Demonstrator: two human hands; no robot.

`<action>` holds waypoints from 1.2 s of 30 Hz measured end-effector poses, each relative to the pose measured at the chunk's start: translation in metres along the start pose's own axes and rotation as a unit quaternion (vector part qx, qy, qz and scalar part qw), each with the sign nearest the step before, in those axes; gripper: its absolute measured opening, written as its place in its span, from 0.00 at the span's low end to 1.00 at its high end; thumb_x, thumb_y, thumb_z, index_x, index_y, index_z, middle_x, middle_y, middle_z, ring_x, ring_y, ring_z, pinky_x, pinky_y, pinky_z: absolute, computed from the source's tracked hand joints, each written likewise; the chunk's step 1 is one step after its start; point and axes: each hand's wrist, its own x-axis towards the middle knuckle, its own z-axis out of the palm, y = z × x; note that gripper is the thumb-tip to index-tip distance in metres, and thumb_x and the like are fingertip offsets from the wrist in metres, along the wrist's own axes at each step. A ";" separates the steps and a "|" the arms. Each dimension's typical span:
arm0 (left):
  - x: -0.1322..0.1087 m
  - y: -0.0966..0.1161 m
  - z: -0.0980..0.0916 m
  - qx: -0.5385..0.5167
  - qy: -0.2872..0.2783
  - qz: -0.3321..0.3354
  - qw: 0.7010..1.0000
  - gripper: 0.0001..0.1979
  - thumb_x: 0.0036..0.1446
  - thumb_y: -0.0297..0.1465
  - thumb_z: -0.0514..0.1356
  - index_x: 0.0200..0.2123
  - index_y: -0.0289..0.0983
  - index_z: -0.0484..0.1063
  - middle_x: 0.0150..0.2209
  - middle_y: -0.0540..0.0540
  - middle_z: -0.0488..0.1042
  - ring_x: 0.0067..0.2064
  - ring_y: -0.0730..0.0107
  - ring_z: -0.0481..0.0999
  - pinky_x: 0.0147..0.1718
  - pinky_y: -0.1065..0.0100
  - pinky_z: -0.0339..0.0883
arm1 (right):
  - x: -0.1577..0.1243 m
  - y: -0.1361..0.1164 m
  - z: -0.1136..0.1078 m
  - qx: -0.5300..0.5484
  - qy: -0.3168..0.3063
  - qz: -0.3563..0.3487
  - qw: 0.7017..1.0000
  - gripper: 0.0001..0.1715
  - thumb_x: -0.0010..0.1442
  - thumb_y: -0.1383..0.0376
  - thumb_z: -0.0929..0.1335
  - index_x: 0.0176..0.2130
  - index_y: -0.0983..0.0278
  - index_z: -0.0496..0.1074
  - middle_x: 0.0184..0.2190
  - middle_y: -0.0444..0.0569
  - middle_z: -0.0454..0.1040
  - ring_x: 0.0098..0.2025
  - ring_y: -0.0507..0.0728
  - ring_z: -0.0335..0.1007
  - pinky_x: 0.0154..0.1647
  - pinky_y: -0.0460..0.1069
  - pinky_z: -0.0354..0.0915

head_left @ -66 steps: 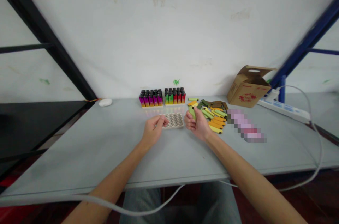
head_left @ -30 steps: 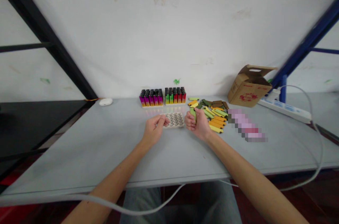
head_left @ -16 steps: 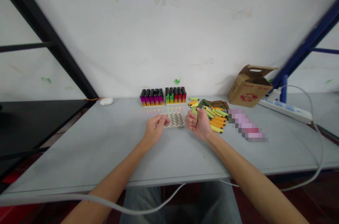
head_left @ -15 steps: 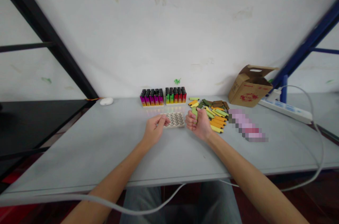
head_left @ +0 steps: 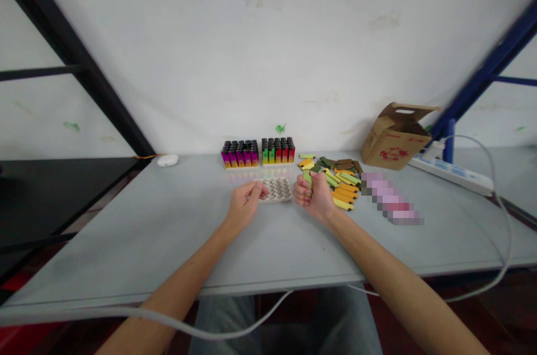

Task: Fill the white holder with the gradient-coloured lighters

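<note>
The left hand was held with its fingertips pinched narrowly just beside a beige studded tray, anything between them hidden. Right of the tray, a green plastic lighter body was now gripped more closely by the right hand, beside a heap of yellow and olive lighter bodies.

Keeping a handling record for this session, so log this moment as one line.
left hand: fingers pinched at edge of beige perforated tray, anything held unclear | right hand: grips green flat piece | beside it: pile of coloured flat pieces
</note>
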 end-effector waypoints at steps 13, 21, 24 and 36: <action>0.000 0.000 0.000 0.007 -0.001 0.004 1.000 0.22 0.62 0.43 0.50 0.25 0.36 0.73 0.23 0.47 0.73 0.28 0.69 0.72 0.32 0.68 0.67 | -0.001 0.001 0.000 -0.010 -0.006 -0.007 1.000 0.19 0.55 0.55 0.59 0.19 0.61 0.51 0.16 0.36 0.40 0.18 0.48 0.30 0.14 0.42 0.39; 0.000 0.001 0.000 0.004 0.000 0.005 1.000 0.22 0.62 0.42 0.50 0.23 0.36 0.72 0.23 0.47 0.73 0.28 0.69 0.72 0.32 0.68 0.67 | 0.000 0.003 -0.002 0.003 -0.046 0.035 0.998 0.20 0.57 0.54 0.59 0.20 0.61 0.52 0.16 0.35 0.40 0.17 0.48 0.30 0.14 0.41 0.41; 0.000 0.000 0.000 0.003 0.001 0.004 1.000 0.22 0.62 0.43 0.50 0.23 0.36 0.72 0.23 0.47 0.74 0.28 0.69 0.73 0.32 0.68 0.67 | -0.002 0.001 -0.006 0.032 -0.098 0.073 0.992 0.22 0.57 0.51 0.59 0.21 0.61 0.50 0.17 0.36 0.41 0.18 0.48 0.32 0.14 0.41 0.43; 0.000 -0.001 -0.001 0.015 -0.004 0.017 1.000 0.22 0.62 0.42 0.50 0.24 0.36 0.72 0.23 0.47 0.74 0.28 0.69 0.72 0.32 0.68 0.67 | -0.011 -0.009 -0.010 0.103 -0.180 0.110 0.972 0.20 0.56 0.51 0.61 0.24 0.61 0.52 0.17 0.36 0.43 0.19 0.48 0.35 0.15 0.40 0.44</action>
